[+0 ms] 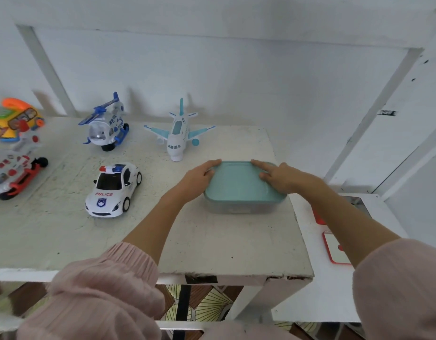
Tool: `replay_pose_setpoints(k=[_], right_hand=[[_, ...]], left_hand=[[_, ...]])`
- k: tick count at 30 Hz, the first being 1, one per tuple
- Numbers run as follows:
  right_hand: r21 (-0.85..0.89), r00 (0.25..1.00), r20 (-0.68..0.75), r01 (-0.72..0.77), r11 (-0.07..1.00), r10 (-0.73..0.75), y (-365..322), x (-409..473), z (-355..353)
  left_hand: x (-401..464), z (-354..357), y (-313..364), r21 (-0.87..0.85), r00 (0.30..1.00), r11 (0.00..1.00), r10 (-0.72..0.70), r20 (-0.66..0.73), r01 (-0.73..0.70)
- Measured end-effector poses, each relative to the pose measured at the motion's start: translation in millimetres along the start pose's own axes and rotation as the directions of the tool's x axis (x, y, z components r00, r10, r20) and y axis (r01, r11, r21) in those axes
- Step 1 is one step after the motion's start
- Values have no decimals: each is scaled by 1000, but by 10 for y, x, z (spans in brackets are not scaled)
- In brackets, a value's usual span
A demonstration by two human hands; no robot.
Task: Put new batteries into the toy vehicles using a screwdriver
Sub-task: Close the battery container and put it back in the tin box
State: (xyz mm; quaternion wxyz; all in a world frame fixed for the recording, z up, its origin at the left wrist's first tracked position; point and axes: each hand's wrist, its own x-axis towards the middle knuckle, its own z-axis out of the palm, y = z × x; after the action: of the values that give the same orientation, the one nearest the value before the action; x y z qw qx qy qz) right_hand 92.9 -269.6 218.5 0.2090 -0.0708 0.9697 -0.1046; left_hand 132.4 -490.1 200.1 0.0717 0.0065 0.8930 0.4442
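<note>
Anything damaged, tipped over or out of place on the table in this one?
Only wear: the table's front edge is chipped near its right corner. The police car, helicopter and airplane stand upright.

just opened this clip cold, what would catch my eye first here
Both hands on the teal box at the table's right side: the left hand grips its left edge, the right hand rests on the lid. Next, the toys to the left: police car, helicopter, plane.
</note>
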Motion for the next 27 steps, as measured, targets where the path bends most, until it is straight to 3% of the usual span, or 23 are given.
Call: replay_pose_setpoints(k=[8,13,15,18,22,27], right_hand=[[32,999,-31,-7,999,8,-31,-6,33],[230,987,-152,95,969,-60,101,-45,122],[450,971,-226,171,877,-73,235,-140,184],[732,966,-258,206,649,-16,384,-244,281],[882,947,-306,245,404,95,351,-233,408],[876,903,-386,296,381,186,284,-232,488]], left_hand=[[121,-15,-50,23,995,998,-52,84,50],[-8,-19,-85,-214,997,975,-41,61,53],[-53,-13,-138,-296,998,954,-34,50,48],[-103,36,-225,-389,999,921,-28,23,35],[-119,115,-277,-524,998,851,-39,-47,9],[-129,214,-271,-496,981,867,-45,-186,-54]])
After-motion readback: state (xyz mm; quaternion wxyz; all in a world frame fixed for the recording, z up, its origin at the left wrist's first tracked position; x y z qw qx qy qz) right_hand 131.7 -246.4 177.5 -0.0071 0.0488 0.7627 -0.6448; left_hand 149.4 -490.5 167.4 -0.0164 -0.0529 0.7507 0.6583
